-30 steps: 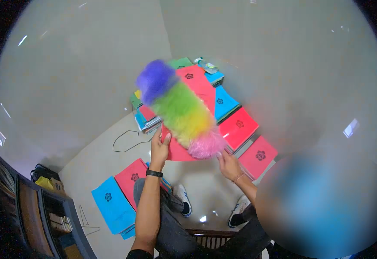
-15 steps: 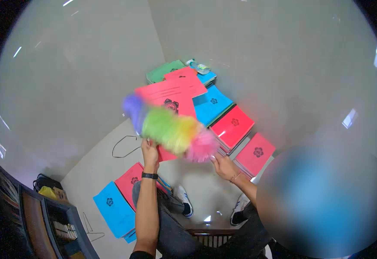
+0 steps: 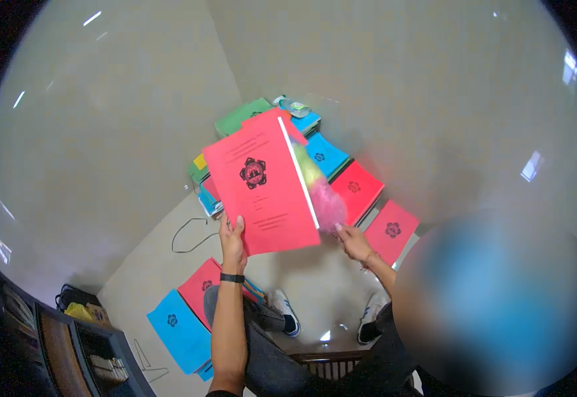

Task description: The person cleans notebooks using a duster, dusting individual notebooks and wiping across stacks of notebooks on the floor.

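My left hand [image 3: 233,243] grips a red booklet [image 3: 272,212] by its lower left corner, with the thumb on the cover. The cover bears a black flower emblem and faces me, and a white edge runs down its right side. My right hand [image 3: 352,241] is closed around the end of a fluffy multicoloured duster [image 3: 328,206]. Pink and yellow-green parts of the duster show beside the booklet's right edge; the rest is hidden behind it.
Behind stand green booklets [image 3: 242,118], blue booklets [image 3: 328,156] and a plastic bottle [image 3: 293,107]. Red stacks [image 3: 354,188] lie to the right. More blue booklets [image 3: 181,331] lie at the lower left, near a shelf [image 3: 106,344]. A wire loop [image 3: 174,241] is on the floor.
The duster has gone from across the booklet's front to behind its right side. The booklet's cover now shows fully, and my right hand has shifted slightly right.
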Available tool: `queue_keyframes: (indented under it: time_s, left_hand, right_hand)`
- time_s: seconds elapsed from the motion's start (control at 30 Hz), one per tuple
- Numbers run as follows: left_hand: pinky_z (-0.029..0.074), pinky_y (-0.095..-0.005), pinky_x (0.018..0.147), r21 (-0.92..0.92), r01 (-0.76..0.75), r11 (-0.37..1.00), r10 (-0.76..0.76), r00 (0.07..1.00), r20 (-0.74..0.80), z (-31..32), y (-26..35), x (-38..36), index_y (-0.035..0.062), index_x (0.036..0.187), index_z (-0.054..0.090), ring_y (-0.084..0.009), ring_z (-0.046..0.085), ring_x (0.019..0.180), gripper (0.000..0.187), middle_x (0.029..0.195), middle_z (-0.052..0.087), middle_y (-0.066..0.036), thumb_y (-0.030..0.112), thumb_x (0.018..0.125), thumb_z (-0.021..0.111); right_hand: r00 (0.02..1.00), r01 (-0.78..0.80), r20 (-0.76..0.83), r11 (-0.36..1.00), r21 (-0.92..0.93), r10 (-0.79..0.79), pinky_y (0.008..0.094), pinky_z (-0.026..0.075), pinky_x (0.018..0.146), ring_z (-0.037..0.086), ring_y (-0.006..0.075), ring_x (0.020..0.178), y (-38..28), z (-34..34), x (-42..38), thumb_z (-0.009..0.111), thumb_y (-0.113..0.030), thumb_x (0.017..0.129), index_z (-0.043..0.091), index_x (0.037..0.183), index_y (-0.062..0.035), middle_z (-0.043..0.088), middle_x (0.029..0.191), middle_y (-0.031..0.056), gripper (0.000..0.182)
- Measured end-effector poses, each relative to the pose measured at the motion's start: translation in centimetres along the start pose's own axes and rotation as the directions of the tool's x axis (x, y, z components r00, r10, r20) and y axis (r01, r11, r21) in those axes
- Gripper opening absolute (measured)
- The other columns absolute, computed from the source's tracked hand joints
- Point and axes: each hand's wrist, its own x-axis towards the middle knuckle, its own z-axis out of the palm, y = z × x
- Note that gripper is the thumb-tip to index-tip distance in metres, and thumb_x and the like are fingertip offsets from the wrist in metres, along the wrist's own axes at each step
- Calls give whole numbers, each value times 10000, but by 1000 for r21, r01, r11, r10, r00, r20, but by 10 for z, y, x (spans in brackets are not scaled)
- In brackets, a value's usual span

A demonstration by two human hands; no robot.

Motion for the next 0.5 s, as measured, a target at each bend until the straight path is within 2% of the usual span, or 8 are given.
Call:
queue_keyframes:
  time_s: [0.07,0.1,0.2,0.23,0.27,0.33,0.37,0.5]
  left_hand:
    - [406,-333,1069,-9,47,999,-46,999,22,10,-2,-3,1,1419,402,-183,511,1239,482,1375,519,-89,77,976,576]
    - [408,-334,1064,-50,73,996,-70,996,53,16,-4,-5,2,1403,421,-185,515,1239,454,1364,530,-94,62,977,566]
    - [416,-336,1052,-113,139,984,-127,986,104,33,-16,-17,9,1390,437,-187,525,1232,429,1353,543,-100,41,979,552]
    - [424,-337,1045,-130,170,977,-154,981,121,39,-19,-21,14,1394,433,-187,530,1224,430,1352,543,-102,35,979,547]
    - [424,-337,1045,-130,176,976,-161,979,124,43,-22,-25,14,1394,433,-187,530,1224,430,1352,543,-102,35,979,547]
    - [435,-336,1030,-72,202,977,-193,974,117,52,-28,-32,13,1359,452,-181,540,1207,403,1336,552,-103,13,969,552]
    - [438,-348,1033,-1,205,979,-202,966,161,53,-29,-35,18,1319,457,-196,557,1188,341,1302,568,-107,108,998,529]
    - [489,-360,978,-298,445,844,-362,884,294,29,-13,-23,17,1308,461,-222,572,1180,385,1297,572,-121,265,1016,498]
  right_hand:
    - [930,-297,340,827,477,138,280,256,371,349,105,403,-8,-14,-15,393,-605,994,567,913,-83,401,547,-8,556]
    - [938,-266,345,698,665,29,221,202,389,281,59,435,-14,-10,-24,375,-673,964,561,1023,-111,376,610,-52,595]
    - [912,-259,374,470,844,-169,200,206,393,304,41,457,-37,-9,-31,334,-720,946,541,1144,-100,428,678,-43,683]
    - [899,-258,361,368,893,-248,193,216,402,328,20,489,-39,-10,-32,484,-624,953,493,1274,-95,467,717,-47,619]
    - [901,-257,359,366,894,-243,193,216,402,328,20,489,-43,-10,-33,484,-624,953,493,1274,-95,467,717,-47,619]
    - [979,36,135,774,632,-156,203,257,409,374,21,507,-47,-10,-34,675,-371,929,490,1302,-86,528,765,-37,504]
    - [990,29,90,796,605,-104,211,298,423,417,26,530,-44,-11,-35,769,-134,851,487,1314,-76,574,825,-28,545]
    - [989,37,94,820,571,-110,210,319,431,455,34,548,-42,-32,-38,768,-100,842,504,1305,-69,592,848,-21,534]
